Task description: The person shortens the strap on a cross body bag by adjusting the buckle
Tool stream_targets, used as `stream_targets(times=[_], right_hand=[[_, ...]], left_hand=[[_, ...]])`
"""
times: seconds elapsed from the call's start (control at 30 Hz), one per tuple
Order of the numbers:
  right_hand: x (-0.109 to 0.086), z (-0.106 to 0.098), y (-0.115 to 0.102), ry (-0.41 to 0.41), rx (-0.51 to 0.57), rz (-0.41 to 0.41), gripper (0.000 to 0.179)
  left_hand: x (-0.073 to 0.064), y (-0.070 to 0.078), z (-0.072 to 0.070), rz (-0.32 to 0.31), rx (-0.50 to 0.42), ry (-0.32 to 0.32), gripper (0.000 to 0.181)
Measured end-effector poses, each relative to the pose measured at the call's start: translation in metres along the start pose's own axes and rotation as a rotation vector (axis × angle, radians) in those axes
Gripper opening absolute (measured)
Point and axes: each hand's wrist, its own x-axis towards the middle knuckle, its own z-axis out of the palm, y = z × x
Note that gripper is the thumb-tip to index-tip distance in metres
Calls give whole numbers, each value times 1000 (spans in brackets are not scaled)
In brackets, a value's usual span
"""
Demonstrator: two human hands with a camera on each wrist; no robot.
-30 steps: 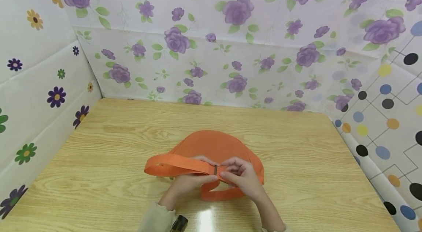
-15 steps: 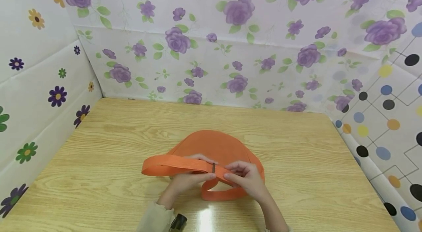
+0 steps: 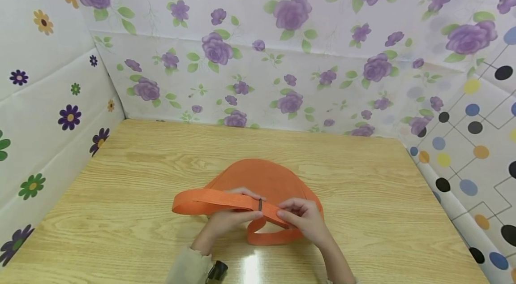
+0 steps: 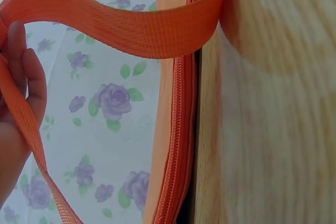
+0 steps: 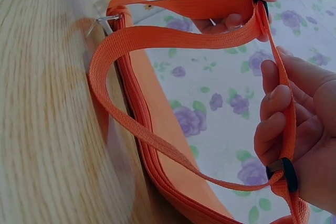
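An orange half-round bag (image 3: 262,176) lies on the table, its zipper (image 4: 178,129) running along the near edge. Above it, an orange webbing strap (image 3: 201,199) is lifted and loops out to the left. My left hand (image 3: 225,220) pinches the strap beside a dark slider buckle (image 3: 260,204). A short way right of that slider, my right hand (image 3: 308,220) pinches the strap between thumb and fingers. In the right wrist view, a second dark buckle (image 5: 282,174) sits on the strap below the right hand. Slack webbing (image 3: 270,238) hangs in a loop beneath the hands.
The wood-grain table (image 3: 141,163) extends around the bag on all sides. Floral cloth (image 3: 250,73) stands behind it, with patterned side panels left and right. A metal clip (image 5: 107,18) shows at one end of the bag.
The right hand has slid slightly right, away from the slider, and more strap shows between them. The left hand, slider and strap loop have shifted a little left. The bag stays put.
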Motion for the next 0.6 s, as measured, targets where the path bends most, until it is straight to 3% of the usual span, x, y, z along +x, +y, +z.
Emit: stream_targets(times=[0.27, 0.5, 0.6], right_hand=[[2, 1, -2, 4, 8, -20, 9], [3, 4, -4, 35, 10, -1, 7], [5, 5, -6, 41, 23, -6, 6]], left_hand=[[0, -5, -1, 6, -74, -50, 26], [-1, -6, -1, 19, -91, -70, 26], [-1, -6, 0, 23, -59, -65, 26]])
